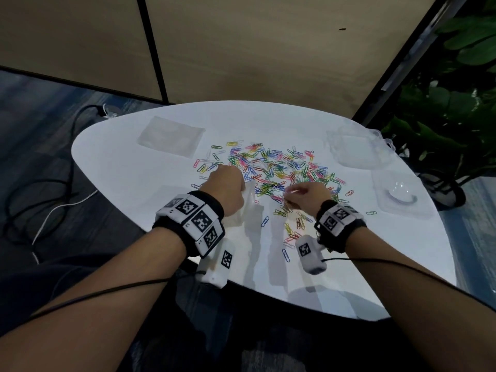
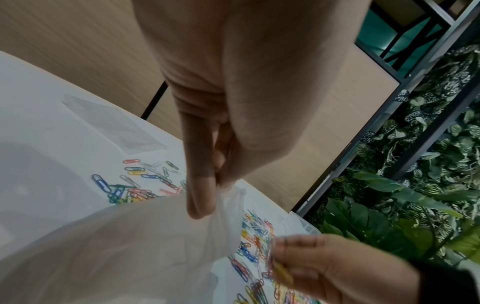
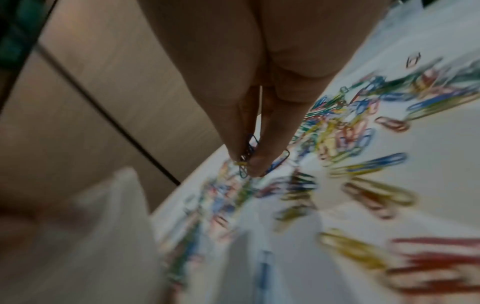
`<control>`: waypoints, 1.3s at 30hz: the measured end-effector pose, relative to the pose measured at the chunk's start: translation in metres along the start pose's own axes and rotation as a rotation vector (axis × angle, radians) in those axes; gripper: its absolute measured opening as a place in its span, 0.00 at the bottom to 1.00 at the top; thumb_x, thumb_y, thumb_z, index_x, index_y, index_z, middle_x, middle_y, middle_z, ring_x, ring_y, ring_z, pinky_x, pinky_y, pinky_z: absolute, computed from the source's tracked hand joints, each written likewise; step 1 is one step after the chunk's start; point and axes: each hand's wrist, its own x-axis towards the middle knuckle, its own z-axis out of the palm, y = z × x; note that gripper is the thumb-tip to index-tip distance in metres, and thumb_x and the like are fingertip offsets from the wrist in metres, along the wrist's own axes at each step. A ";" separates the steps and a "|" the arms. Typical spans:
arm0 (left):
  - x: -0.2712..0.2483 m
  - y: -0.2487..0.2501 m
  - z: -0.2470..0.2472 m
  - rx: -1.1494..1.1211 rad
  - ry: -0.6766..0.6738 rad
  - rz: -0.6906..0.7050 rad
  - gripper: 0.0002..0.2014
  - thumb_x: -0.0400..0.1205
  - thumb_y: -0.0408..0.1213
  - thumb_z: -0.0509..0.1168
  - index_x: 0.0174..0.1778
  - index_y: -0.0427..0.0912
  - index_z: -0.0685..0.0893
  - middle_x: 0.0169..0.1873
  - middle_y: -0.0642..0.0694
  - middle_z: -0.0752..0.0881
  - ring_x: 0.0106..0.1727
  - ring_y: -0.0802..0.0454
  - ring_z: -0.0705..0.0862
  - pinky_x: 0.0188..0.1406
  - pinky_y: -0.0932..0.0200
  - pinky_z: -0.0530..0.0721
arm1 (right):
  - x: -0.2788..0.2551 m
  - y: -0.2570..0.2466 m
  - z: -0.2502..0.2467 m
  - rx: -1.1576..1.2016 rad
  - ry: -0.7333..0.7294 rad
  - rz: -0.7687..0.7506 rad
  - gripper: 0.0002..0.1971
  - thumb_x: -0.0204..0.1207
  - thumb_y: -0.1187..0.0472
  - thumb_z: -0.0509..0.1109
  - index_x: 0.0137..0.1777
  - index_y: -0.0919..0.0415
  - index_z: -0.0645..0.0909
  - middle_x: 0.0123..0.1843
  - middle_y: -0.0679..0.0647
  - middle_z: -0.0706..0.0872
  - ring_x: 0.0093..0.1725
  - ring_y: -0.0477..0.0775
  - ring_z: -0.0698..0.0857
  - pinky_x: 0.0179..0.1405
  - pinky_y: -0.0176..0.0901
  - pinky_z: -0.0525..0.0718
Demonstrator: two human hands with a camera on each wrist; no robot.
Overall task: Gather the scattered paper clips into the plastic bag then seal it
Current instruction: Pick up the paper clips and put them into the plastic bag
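Observation:
Coloured paper clips lie scattered over the middle of the white table. My left hand pinches the rim of a clear plastic bag and holds it up above the table; in the left wrist view the bag hangs below the fingers. Just right of the bag, my right hand pinches a small bunch of paper clips between thumb and fingertips, over the near edge of the pile. The right wrist view is motion-blurred.
A second flat clear bag lies at the table's far left. Clear plastic containers and a clear lid sit at the right side. Cables run on the floor to the left; plants stand to the right.

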 end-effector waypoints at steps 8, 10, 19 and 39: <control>0.001 0.006 0.006 -0.071 0.024 0.011 0.11 0.76 0.23 0.68 0.46 0.38 0.94 0.46 0.35 0.91 0.48 0.38 0.91 0.54 0.46 0.92 | -0.047 -0.052 0.024 0.790 -0.289 0.038 0.07 0.77 0.73 0.71 0.55 0.72 0.83 0.42 0.62 0.88 0.41 0.54 0.89 0.47 0.40 0.90; 0.000 0.007 0.008 -0.102 0.028 0.017 0.10 0.77 0.25 0.69 0.49 0.39 0.94 0.48 0.34 0.90 0.48 0.39 0.91 0.55 0.46 0.91 | -0.052 -0.050 0.039 0.684 -0.242 0.043 0.04 0.76 0.75 0.71 0.49 0.71 0.83 0.44 0.65 0.88 0.41 0.57 0.89 0.49 0.44 0.91; -0.002 0.009 0.006 -0.223 0.073 0.048 0.09 0.79 0.27 0.69 0.50 0.37 0.94 0.43 0.37 0.93 0.46 0.40 0.92 0.55 0.47 0.92 | -0.052 -0.046 0.053 0.010 -0.043 -0.169 0.04 0.72 0.65 0.75 0.44 0.57 0.90 0.37 0.59 0.92 0.39 0.59 0.92 0.44 0.58 0.92; -0.010 -0.005 -0.016 -0.146 0.101 0.009 0.16 0.77 0.23 0.62 0.47 0.39 0.95 0.47 0.39 0.91 0.51 0.40 0.88 0.44 0.59 0.81 | -0.045 0.020 0.034 -0.883 -0.361 -0.346 0.25 0.88 0.59 0.53 0.85 0.56 0.58 0.87 0.56 0.57 0.84 0.59 0.61 0.82 0.51 0.60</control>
